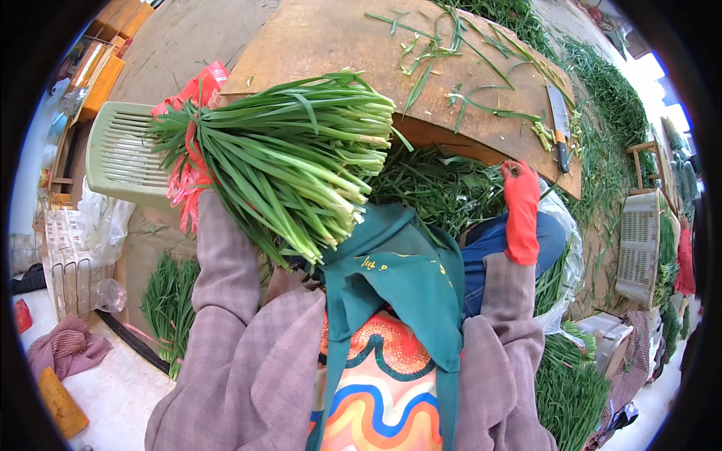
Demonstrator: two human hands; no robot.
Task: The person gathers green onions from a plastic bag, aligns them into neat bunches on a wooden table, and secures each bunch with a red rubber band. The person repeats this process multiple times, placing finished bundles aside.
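A thick bunch of green garlic chives, pale stem ends to the right, lies across my left forearm and the wooden board's near left edge. My left hand, in a red rubber glove, grips it near the leafy end; the leaves cover most of the hand. My right hand, in a red rubber glove, is by the board's near edge, its fingers curled; whether they hold anything cannot be told. Beyond it a knife with a black and orange handle lies on the wooden board, near cut stems and loose leaves.
A pale green plastic crate stands at the left, with red plastic bags beside it. Loose leaves are heaped below the board. Tied chive bunches lie at lower left and lower right. A white crate stands at the right.
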